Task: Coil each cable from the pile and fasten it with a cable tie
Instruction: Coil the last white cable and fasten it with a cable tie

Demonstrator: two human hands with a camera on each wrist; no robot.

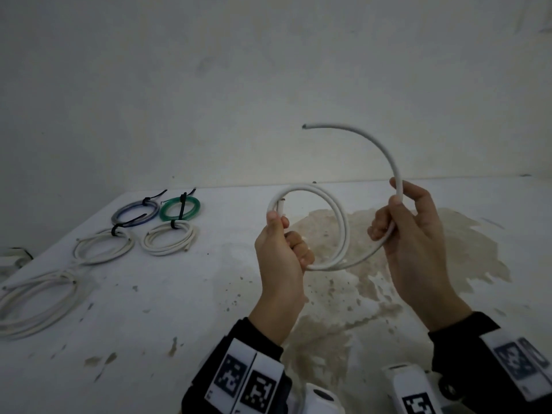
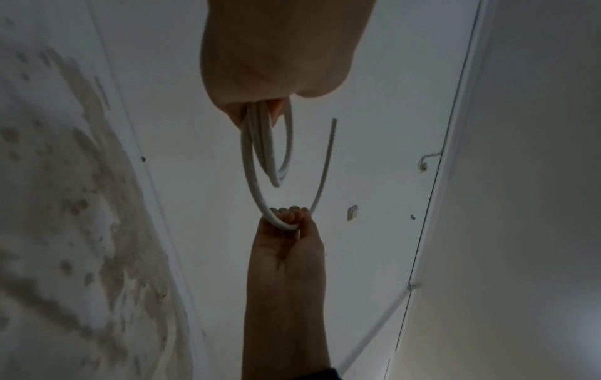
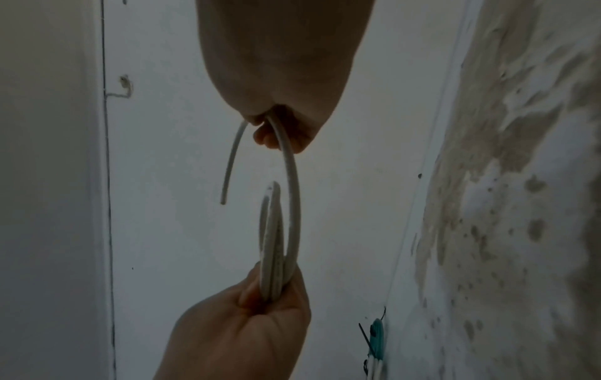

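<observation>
A stiff white cable (image 1: 340, 222) is held in the air above the table, partly wound into a small coil. My left hand (image 1: 282, 249) grips the coil's left side, thumb on top; its loops show in the left wrist view (image 2: 260, 144). My right hand (image 1: 409, 222) holds the free length of the cable (image 3: 292, 195) a little to the right. From there the loose end (image 1: 304, 126) arcs up and to the left. The left hand (image 3: 260, 308) also shows in the right wrist view, and the right hand (image 2: 289, 226) in the left wrist view.
Several tied coils lie at the back left: a blue-grey coil (image 1: 136, 212), a green coil (image 1: 180, 208) and two white coils (image 1: 103, 245) (image 1: 169, 238), each with a black cable tie. An untied white cable pile (image 1: 38, 300) lies at the left edge. The stained white table (image 1: 179, 309) meets a wall behind.
</observation>
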